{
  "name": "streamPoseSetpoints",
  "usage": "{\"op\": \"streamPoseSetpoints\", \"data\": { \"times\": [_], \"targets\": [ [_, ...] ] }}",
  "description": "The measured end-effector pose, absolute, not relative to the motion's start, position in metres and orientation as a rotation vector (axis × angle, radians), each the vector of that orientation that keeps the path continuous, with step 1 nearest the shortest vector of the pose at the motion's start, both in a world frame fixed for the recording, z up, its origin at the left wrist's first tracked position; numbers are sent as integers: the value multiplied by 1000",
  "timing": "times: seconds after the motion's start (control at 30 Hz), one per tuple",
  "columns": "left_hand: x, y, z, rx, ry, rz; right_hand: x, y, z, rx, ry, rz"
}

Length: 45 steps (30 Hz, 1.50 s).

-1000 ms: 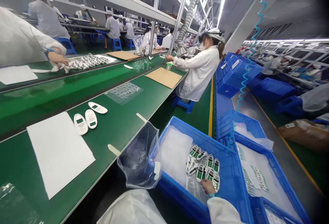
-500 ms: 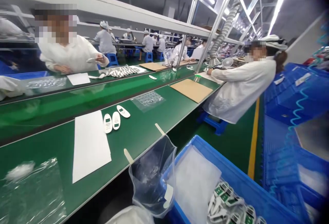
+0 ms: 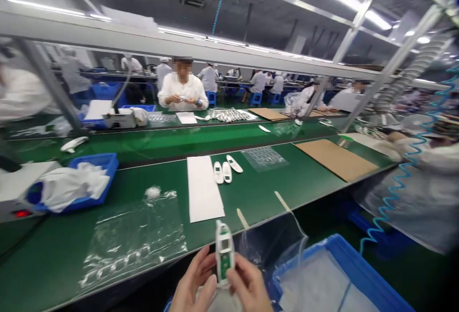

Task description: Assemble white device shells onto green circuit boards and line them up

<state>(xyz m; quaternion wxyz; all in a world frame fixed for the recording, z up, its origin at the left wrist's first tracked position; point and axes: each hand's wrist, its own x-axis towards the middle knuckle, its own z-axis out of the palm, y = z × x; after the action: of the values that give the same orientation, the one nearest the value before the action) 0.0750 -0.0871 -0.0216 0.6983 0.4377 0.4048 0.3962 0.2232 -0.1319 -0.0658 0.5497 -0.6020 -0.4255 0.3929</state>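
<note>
In front of me, over the bench edge, I hold up a white handheld device [image 3: 224,250] with a green circuit board showing in its open housing. My right hand [image 3: 249,283] pinches its lower right part, thumb on the board. Curled at its left side, my left hand [image 3: 197,278] has its fingers against the housing. Beyond, on the green bench, three white oval housings [image 3: 226,172] lie beside a white sheet of paper [image 3: 204,192]. To the left of the hands lies a clear plastic sheet [image 3: 136,235].
A blue bin with white liner [image 3: 333,264] stands lower right, a clear bag [image 3: 272,240] hanging beside it. On the left is a blue tray with white cloths [image 3: 111,168]. Cardboard [image 3: 337,159] lies at right. A person [image 3: 182,87] sits across the green conveyor [image 3: 172,140].
My view has swung left, away from the bin of devices. Both hands have come into view with a white device between them. The person across handles a white part with both hands.
</note>
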Motion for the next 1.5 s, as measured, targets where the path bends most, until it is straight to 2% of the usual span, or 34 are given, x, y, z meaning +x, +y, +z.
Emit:
{"op": "streamPoseSetpoints", "data": {
  "times": [0.1, 0.23, 0.37, 0.47, 0.6, 0.77, 0.9, 0.97, 1.07, 1.23, 1.4, 1.5],
  "targets": [
    [46, -76, -6, 910, 1005, 965, 157, -101, -44, -1248, -1266, 1132],
    [-1, -62, -1, 774, 1118, 1094, 135, -70, -14, -1212, -1616, 998],
    [-25, -56, -6, 721, 1056, 1012, 127, -32, 10, -1112, -1673, 1021],
    [-25, -57, -12, 751, 1074, 999, 113, -14, 10, -1062, -1746, 1020],
    [-22, -59, -25, 651, 1146, 1035, 101, -16, 1, -1016, -1885, 766],
    [-33, -53, -24, 434, 1224, 1064, 104, -11, 24, -921, -2105, 660],
    [-48, -46, -11, 528, 1191, 1118, 109, 70, 28, -1143, -1969, 658],
    [-53, -47, -8, 575, 1198, 1178, 107, 117, 14, -1343, -1989, 605],
    [-60, -55, -12, 594, 1292, 1237, 102, 156, -8, -1403, -2031, 562],
    [-78, -66, -31, 608, 1505, 1286, 116, 121, -16, -1323, -2080, 492],
    [-90, -62, -41, 625, 1595, 1267, 138, 52, -23, -1302, -2143, 720],
    [-95, -60, -45, 595, 1628, 1240, 138, 25, -27, -1307, -2139, 721]
  ]
}}
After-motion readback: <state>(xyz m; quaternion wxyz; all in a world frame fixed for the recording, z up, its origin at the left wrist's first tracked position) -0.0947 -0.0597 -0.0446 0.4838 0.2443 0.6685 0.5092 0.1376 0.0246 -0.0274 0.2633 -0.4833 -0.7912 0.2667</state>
